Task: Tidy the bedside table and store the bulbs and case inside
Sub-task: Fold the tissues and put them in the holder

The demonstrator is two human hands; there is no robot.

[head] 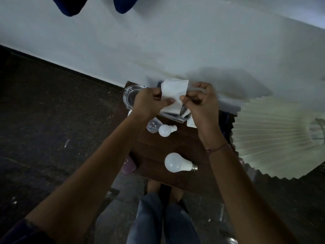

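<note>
Overhead, left hand (149,101), right hand (200,101) fingers pinching white paper (173,92); no legible writing.

Two white bulbs (166,130) (177,162), one glass ashtray (131,95), one white paper (173,91), one pleated lampshade (274,136), two hands (149,101) (202,101).

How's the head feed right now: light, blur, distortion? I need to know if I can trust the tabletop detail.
Head view: dim overall, the floor nearly black; both white bulbs read clearly on the dark wooden table; the white tissue between the left hand and right hand is slightly soft; clutter under the hands is shadowed and unclear; wide-angle bending tilts the wall edge.
</note>
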